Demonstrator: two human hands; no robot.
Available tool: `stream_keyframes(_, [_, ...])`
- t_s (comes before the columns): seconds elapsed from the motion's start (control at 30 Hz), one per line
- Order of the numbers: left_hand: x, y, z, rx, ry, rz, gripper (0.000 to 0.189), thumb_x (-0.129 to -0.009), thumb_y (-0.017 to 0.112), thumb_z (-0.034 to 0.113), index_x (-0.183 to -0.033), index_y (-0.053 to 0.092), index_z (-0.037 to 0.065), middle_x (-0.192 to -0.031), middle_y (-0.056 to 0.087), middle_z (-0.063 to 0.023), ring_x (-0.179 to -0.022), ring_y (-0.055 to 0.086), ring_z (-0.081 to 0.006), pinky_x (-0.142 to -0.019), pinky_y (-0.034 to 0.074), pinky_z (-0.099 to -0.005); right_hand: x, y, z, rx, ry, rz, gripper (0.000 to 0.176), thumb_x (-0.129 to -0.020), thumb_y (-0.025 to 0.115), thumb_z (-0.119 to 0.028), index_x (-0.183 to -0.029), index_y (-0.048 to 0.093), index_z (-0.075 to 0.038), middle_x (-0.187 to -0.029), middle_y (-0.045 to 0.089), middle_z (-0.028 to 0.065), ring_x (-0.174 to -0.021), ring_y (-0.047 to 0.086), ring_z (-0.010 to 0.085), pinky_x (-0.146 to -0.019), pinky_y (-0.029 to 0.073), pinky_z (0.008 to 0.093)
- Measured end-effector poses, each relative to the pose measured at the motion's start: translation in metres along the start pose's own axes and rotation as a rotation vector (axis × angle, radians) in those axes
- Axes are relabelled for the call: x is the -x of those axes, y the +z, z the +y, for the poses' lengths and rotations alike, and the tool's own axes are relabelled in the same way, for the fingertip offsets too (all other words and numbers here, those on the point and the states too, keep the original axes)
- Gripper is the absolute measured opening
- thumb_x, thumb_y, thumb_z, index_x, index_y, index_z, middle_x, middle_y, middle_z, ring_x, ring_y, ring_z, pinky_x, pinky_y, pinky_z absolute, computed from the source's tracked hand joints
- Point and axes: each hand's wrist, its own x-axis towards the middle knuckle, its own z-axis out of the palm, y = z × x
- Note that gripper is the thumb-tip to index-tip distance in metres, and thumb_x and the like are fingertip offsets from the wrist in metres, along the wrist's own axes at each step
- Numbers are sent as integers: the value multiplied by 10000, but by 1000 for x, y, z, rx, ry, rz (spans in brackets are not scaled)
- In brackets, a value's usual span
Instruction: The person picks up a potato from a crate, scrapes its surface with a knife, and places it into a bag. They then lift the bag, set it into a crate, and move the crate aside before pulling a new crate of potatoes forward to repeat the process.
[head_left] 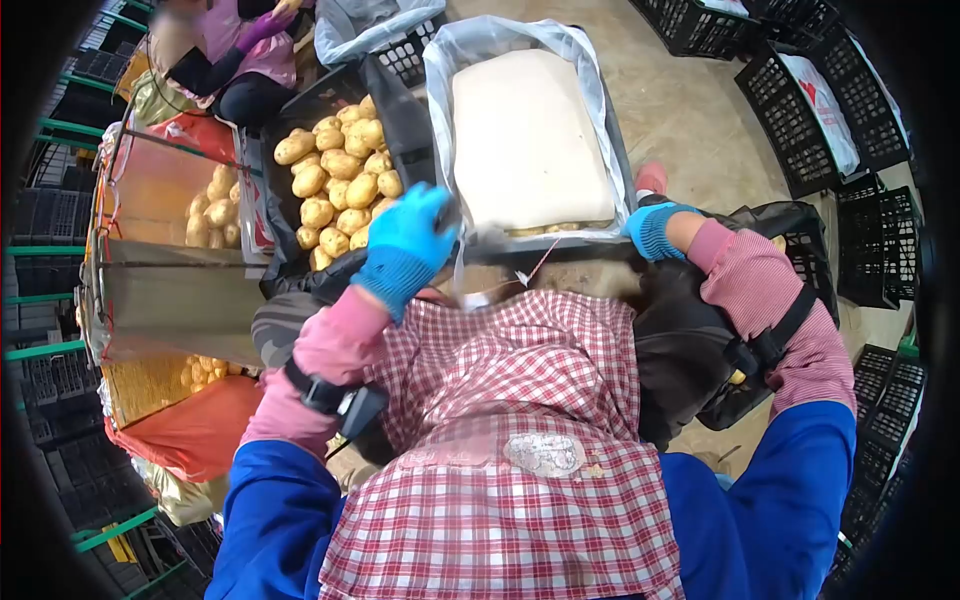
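Red-checked cloth apron fills my feed, and just beyond it the plastic-lined black crate with a white foam sheet runs lengthwise away, right blue-gloved hand clamped on its near-right corner, left blue-gloved hand loosely open off its near-left corner.

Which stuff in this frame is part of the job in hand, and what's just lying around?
In hand:
- left hand and right hand, both at the near rim of the bag-lined crate
- white sheet lying in it
- potatoes in the bin beside it

Lying about:
- black crates
- orange sack
- co-worker
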Motion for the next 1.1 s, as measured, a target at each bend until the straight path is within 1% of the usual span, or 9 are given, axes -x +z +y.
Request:
stream_keyframes(0.1, [-72,60,5,-146,431,327,243,-694,661,14,-914,676,117,-1030,656,-132,-931,645,-339,-745,533,-406,1,-4,4,-65,-69,48,341,-770,623,-79,-1096,710,-27,-1009,714,207,-951,694,368,-797,563,440])
stream_keyframes(0.23, [-94,142,42,-456,282,-329,1027,-706,783,449,-1532,250,150,-1570,229,-234,-1454,215,-426,-1141,151,-629,-26,9,9,-126,-76,102,303,-793,643,-164,-1059,734,-52,-1097,705,182,-987,690,355,-817,548,441])
stream_keyframes(0.4, [-105,183,24,-393,300,-253,770,-807,712,362,-1469,379,153,-1422,467,-242,-1314,462,-405,-1082,351,-530,-26,-1,20,-107,-148,73,318,-782,609,-142,-1067,739,-80,-1041,723,172,-943,697,361,-792,557,421])
stream_keyframes(0.5, [-114,132,-8,-54,135,-109,534,-841,670,272,-1343,523,166,-1103,663,-197,-985,657,-372,-849,527,-447,-36,8,23,-54,-164,157,326,-791,602,-136,-1085,730,-73,-1023,727,170,-923,702,350,-771,557,429])
stream_keyframes(0.57, [-104,59,-38,-2,108,356,363,-845,616,147,-1207,602,133,-847,670,-177,-738,657,-377,-610,520,-446,-28,2,14,-188,-79,103,294,-788,590,-115,-1040,735,-68,-987,731,161,-896,705,340,-745,557,431])
stream_keyframes(0.7, [-1,-97,-94,-90,-308,780,279,-898,597,78,-1159,607,-21,-969,701,-104,-825,644,-155,-725,512,-308,-51,12,13,-170,-33,137,267,-775,605,-117,-1005,736,-82,-964,727,176,-881,711,331,-736,563,428])
stream_keyframes(0.83, [169,-172,-160,608,-311,1106,209,-895,645,25,-1104,642,9,-987,682,-61,-821,629,-131,-730,516,-293,-76,39,27,-13,-64,419,195,-802,635,-162,-932,754,-80,-940,729,160,-843,712,334,-707,556,441])
stream_keyframes(0.9, [271,-188,-170,490,-627,1171,180,-881,636,18,-1061,633,2,-964,670,-61,-821,614,-135,-736,507,-293,-118,71,66,93,-149,514,159,-792,633,-125,-895,731,-53,-868,711,187,-808,694,356,-696,548,444])
stream_keyframes(1.1, [561,-140,-174,674,-728,1795,270,-822,549,-38,-1088,597,-32,-929,637,-78,-825,615,-175,-750,506,-296,-140,63,111,-244,-170,428,110,-724,651,-75,-806,712,-33,-751,683,213,-728,685,367,-679,540,423])
